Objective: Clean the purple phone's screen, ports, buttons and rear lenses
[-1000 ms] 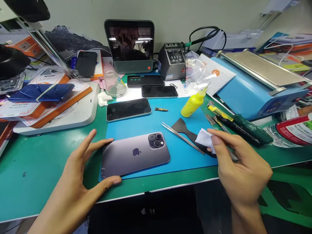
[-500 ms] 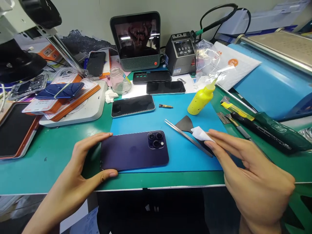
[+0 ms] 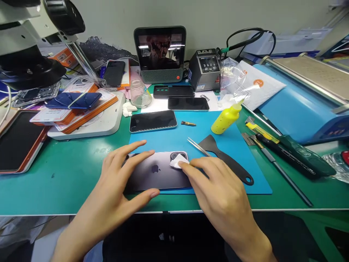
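A purple smartphone [image 3: 160, 178] lies back side up at the front of the blue mat [image 3: 261, 185], its camera block at the upper right. My right hand [image 3: 220, 193] pinches a small white wipe [image 3: 178, 161] over the camera lenses, partly hiding them. Fingers apart, my left hand [image 3: 120, 178] hovers over the phone's left end and holds nothing. Just right of the phone lie tweezers [image 3: 197, 146] and a black plastic scraper [image 3: 231, 162], both partly behind my right hand. A yellow dropper bottle [image 3: 226, 118] stands beyond them.
More phones [image 3: 153, 121] and a small brass-coloured bit [image 3: 188, 123] lie behind. A glass jar [image 3: 140, 94] stands near the stacked boxes [image 3: 89, 112]. At left looms a microscope [image 3: 29, 54]; at right lie a green-handled tool [image 3: 297, 154] and a brush [image 3: 283, 178].
My right hand has moved left, bringing the wipe from above the scraper onto the phone's cameras. My left hand has loosened from the phone's left edge and spread over it.
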`<state>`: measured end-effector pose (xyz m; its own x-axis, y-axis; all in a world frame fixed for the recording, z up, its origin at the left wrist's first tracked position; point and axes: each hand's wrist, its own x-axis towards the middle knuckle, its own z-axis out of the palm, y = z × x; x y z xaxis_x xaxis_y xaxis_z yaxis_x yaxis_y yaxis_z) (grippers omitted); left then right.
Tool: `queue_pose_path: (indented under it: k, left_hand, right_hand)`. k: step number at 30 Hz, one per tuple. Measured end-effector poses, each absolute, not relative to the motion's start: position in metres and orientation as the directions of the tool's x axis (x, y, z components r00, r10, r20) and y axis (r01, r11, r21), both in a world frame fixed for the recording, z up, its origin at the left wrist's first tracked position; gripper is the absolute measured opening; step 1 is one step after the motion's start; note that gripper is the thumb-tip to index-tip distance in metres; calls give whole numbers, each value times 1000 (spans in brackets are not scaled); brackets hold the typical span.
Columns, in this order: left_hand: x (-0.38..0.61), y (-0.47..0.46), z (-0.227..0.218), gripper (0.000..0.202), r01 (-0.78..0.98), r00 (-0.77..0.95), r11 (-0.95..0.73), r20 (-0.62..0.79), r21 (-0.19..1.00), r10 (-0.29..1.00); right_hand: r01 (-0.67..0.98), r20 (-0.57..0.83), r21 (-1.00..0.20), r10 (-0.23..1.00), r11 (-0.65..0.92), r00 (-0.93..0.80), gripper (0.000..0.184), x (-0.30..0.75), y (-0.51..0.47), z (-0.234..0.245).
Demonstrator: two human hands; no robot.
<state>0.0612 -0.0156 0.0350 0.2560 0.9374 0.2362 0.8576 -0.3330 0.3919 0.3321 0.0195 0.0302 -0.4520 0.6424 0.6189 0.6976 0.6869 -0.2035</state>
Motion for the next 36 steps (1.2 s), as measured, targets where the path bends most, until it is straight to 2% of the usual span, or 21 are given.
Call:
queue_pose_path:
  k: [4, 6, 8, 18, 25, 36]
  left_hand:
    - [64, -10, 24, 58, 882, 305, -369, 243, 294, 921]
    - [63, -9, 21, 59, 884, 307, -367, 231, 289, 923]
    - [61, -9, 21, 60, 878, 311, -370, 227, 303, 923]
    - [60, -6, 20, 54, 841, 306, -388, 261, 377, 916]
    - [59, -6, 20, 52, 828, 315, -399, 261, 394, 912]
    - [57, -5, 20, 51, 807, 320, -421, 292, 414, 901]
  right_hand:
    - [668, 558, -23, 564, 744, -609, 40, 341, 16, 35]
    - [643, 529, 56, 523, 764, -668, 41, 344, 15, 38]
    - [618, 516, 82, 498, 782, -697, 39, 344, 16, 41]
    - [656, 504, 42, 551, 754, -665, 38, 333, 14, 46]
    - [669, 518, 98, 536, 737, -667, 33, 331, 15, 44]
    - [675, 556, -5, 563, 738, -612, 38, 340, 12, 41]
